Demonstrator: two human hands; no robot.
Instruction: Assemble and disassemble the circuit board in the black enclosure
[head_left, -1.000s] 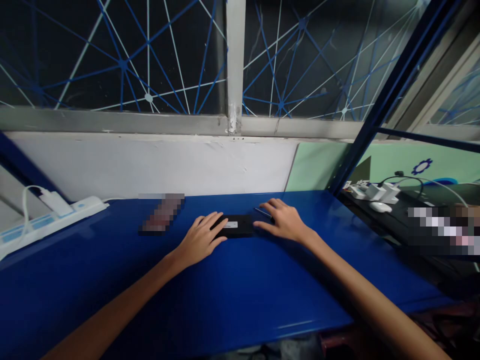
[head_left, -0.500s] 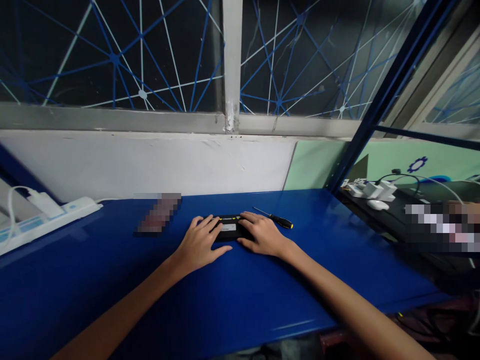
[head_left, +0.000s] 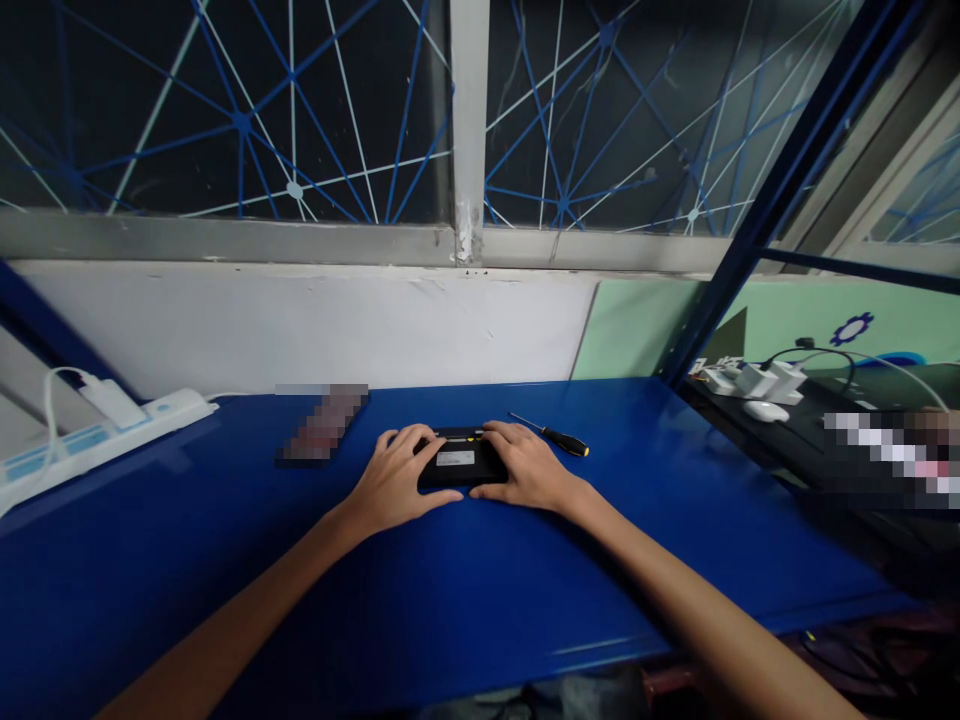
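A flat black case (head_left: pixel 456 474) with a white label and a yellow-marked strip along its far part lies on the blue table (head_left: pixel 420 610). My left hand (head_left: pixel 397 480) grips its left end, fingers bent over the far side and thumb along the near edge. Around the right end, my right hand (head_left: pixel 529 468) holds it the same way, its thumb pointing at the left one. Just beyond the right hand lies a screwdriver (head_left: pixel 564 441) with a black and yellow handle and its shaft pointing up and left.
Back left of the case is a dark, pixelated object (head_left: pixel 322 425). A white power strip (head_left: pixel 176 408) with a plugged-in charger sits at the far left. Blue frame posts (head_left: pixel 742 240) rise at the right, by a black surface with white plugs (head_left: pixel 769 380). A wall and windows stand behind.
The fingers of both hands have shifted and bent around the case, and more of its top and label shows between them. The whole view has moved slightly.
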